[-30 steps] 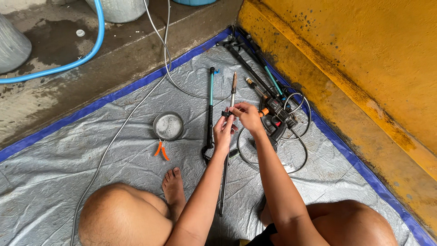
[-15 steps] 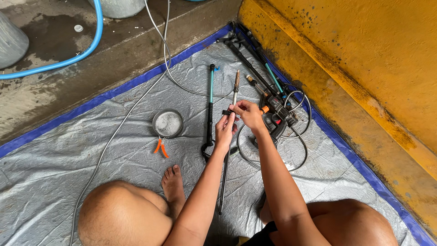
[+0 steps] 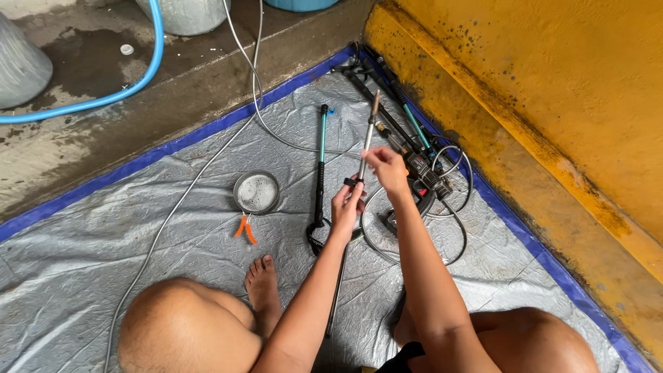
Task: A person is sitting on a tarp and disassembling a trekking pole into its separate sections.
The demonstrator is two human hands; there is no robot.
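I watched from the head camera as the person sat on a crinkled grey plastic tarpaulin with a blue border [image 3: 103,228], knees bent and one bare foot [image 3: 262,290] tucked in. Both hands held a long thin metal rod with a brownish tip [image 3: 367,138], which stood tilted away from the body, its lower end running down between the forearms. The left hand [image 3: 345,207] had its fingers closed around the rod at a small dark collar, and the right hand [image 3: 387,169] pinched the rod just above that (thumb and forefinger pressed together on it). Just left of the hands lay a black rod with a teal middle section [image 3: 321,159]. Further left sat a round shallow metal dish [image 3: 256,192], with orange-handled pliers [image 3: 243,228] touching its lower edge. To the right, against the yellow wall [image 3: 552,83], lay a tangle of black tools and grey cable loops [image 3: 435,173]. A blue hose [image 3: 138,83] curved over the wet concrete floor beyond the tarpaulin.
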